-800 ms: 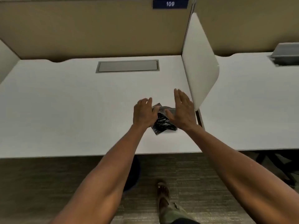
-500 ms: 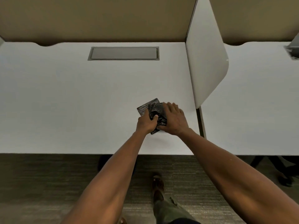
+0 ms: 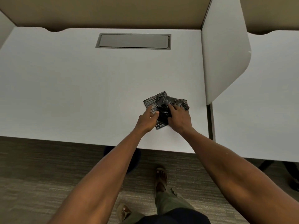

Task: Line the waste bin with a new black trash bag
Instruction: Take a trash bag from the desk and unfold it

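Head view: both hands (left [image 3: 146, 119], right [image 3: 178, 118]) grip the folded black trash bag [image 3: 163, 102] on the desk [image 3: 80, 88].

No readable text, no label, brand, number or sign on any surface in view, folded black trash bag [image 3: 163, 102] under the hands shows only glossy creases, white desk [image 3: 80, 86] beyond the grip is plain and unmarked

Desk [image 3: 64, 94] lay bare left of and beyond the folded bag [image 3: 161, 101], open up to the flush cable hatch [image 3: 133, 41]. Divider panel [image 3: 224, 62] walled off the right side; back panel [image 3: 105, 12] closed the rear.
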Available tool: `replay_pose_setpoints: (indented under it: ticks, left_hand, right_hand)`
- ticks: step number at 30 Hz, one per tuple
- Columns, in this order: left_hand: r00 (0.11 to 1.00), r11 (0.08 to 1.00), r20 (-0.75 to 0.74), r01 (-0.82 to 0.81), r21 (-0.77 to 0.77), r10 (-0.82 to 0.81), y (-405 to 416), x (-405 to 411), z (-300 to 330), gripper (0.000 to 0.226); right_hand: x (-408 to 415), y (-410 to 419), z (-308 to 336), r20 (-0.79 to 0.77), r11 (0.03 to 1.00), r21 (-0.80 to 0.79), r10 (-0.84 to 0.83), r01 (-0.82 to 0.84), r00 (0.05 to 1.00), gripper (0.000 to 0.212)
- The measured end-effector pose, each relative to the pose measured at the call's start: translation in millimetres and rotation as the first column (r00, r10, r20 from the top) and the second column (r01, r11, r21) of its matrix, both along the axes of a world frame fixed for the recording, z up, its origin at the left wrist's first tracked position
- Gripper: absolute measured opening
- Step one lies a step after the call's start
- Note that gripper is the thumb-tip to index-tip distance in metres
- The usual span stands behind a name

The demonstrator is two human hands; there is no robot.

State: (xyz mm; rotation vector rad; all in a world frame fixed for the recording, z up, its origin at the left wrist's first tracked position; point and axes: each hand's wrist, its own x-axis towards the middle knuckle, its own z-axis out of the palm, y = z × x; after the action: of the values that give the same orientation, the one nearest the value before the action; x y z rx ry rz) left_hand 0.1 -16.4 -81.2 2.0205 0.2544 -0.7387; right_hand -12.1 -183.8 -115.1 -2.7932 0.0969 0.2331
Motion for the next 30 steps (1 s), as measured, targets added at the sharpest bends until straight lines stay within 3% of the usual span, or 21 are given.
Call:
replay_pose_setpoints:
  ticks: [3,6,9,12,14,17,20,21,23,25,27,28,30]
  left_hand:
    - [0.998,0.997,-0.010,-0.063,-0.038,0.063,4.8,-6.0,-1.9,0.063]
    - [0.989,0.981,-0.036,-0.145,-0.129,0.142,6.8,-12.6,3.4,0.064]
    - [0.986,0.953,-0.017,-0.163,-0.254,0.165,7.9,-22.1,21.1,0.072]
    - [0.987,0.909,0.049,-0.119,-0.400,0.150,18.5,-39.4,54.6,0.062]
    - [0.990,0.879,0.054,-0.088,-0.468,0.128,31.8,-52.8,74.1,0.060]
    - [0.985,0.836,0.043,-0.118,-0.535,0.167,58.1,-82.0,88.0,0.078]
    - [0.971,0.789,-0.011,-0.199,-0.581,0.237,90.0,-111.6,90.7,0.063]
    - [0.963,0.752,-0.067,-0.248,-0.611,0.263,103.5,-121.6,91.3,0.055]
    - [0.928,0.656,-0.195,-0.364,-0.661,0.319,134.0,-141.8,90.7,0.047]
    - [0.884,0.551,-0.296,-0.459,-0.697,0.362,166.4,-164.9,91.1,0.050]
    - [0.839,0.429,-0.372,-0.528,-0.733,0.397,198.0,-190.7,92.3,0.054]
    - [0.824,0.375,-0.392,-0.543,-0.752,0.408,212.8,-203.7,92.9,0.055]
    - [0.802,0.296,-0.416,-0.559,-0.774,0.429,240.5,-228.2,93.9,0.055]
  right_hand:
    - [1.5,-4.4,6.4,0.066,0.992,0.099,-0.089,0.083,0.994,0.061]
    - [0.0,-8.8,22.1,0.124,0.909,0.363,-0.264,0.204,0.956,0.049]
    - [-12.6,-13.0,44.7,-0.048,0.644,0.708,-0.365,0.290,0.930,0.033]
    - [-37.4,-6.0,68.9,-0.166,0.363,0.899,-0.235,0.245,0.958,0.021]
    - [-52.5,5.2,79.6,-0.201,0.244,0.941,-0.158,0.235,0.967,0.029]
    - [-76.3,31.9,92.8,-0.246,0.101,0.961,-0.103,0.256,0.964,0.039]
    - [-97.1,61.3,101.2,-0.286,0.054,0.955,-0.096,0.292,0.953,0.052]
    - [-103.4,71.7,105.2,-0.315,0.039,0.947,-0.095,0.319,0.944,0.053]
    - [-114.9,88.2,109.9,-0.330,0.025,0.942,-0.109,0.335,0.938,0.027]
    - [-125.4,103.8,114.6,-0.373,-0.100,0.926,-0.092,0.365,0.923,0.035]
    - [-137.6,118.3,120.9,-0.464,-0.272,0.860,-0.064,0.432,0.883,0.025]
    - [-144.7,124.4,120.0,-0.471,-0.338,0.835,-0.032,0.434,0.881,0.039]
    - [-161.0,141.8,120.2,-0.490,-0.386,0.790,0.067,0.475,0.869,0.042]
